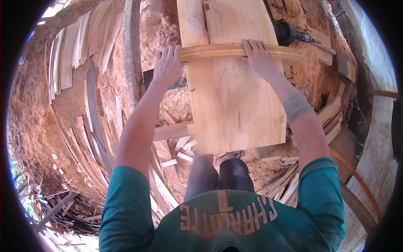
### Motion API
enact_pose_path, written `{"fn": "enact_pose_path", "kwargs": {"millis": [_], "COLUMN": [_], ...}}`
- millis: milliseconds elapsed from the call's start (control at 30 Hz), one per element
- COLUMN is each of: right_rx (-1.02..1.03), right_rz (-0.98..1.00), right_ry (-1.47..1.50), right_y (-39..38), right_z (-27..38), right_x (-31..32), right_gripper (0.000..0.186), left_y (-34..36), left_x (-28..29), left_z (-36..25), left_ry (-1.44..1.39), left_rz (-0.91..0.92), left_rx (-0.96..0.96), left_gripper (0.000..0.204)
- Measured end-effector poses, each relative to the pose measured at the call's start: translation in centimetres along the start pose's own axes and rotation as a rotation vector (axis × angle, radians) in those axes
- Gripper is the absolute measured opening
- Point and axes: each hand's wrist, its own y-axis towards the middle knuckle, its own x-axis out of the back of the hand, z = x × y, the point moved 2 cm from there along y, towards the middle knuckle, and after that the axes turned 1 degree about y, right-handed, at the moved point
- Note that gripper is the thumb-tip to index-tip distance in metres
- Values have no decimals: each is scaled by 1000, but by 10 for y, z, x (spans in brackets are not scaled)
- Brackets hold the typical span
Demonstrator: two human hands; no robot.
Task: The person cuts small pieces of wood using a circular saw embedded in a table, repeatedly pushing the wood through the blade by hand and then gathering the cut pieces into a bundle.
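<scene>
In the head view, the left hand closes around the left end of a bundle of long, narrow wooden strips, its fingers over the top. The right hand holds the same strips farther along, fingers laid across them and the thumb at the near edge; their right end juts out beyond this hand. The strips lie crosswise over a wide, pale wooden board, which has a dark narrow slot toward its far end. Just beside the board's right edge sits a black, rounded machine part with a metal shaft pointing right. Reddish sawdust covers the ground, and thin wooden slats stand in a row at the far left.
</scene>
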Motion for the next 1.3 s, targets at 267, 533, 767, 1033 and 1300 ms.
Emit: {"fn": "enact_pose_path", "kwargs": {"millis": [267,533,767,1033,1300], "right_rx": [-22,-33,-24,-26,-34], "right_rz": [-13,-25,-34,-34,-9], "right_ry": [49,88,101,77,88], "right_y": [11,16,21,29,36], "right_z": [-7,-8,-12,-18,-23], "right_x": [-4,-4,-6,-11,-16], "right_gripper": [64,60,58,58,56], "left_y": [9,15,21,30,38], "left_x": [-2,-3,-4,-3,-2], "left_z": [7,11,13,17,21], "left_ry": [-26,-27,-45,-50,-40], "left_rz": [-16,4,-5,25,14], "left_rx": [-9,-4,-8,-2,-16], "left_gripper": [58,55,55,56,59]}}
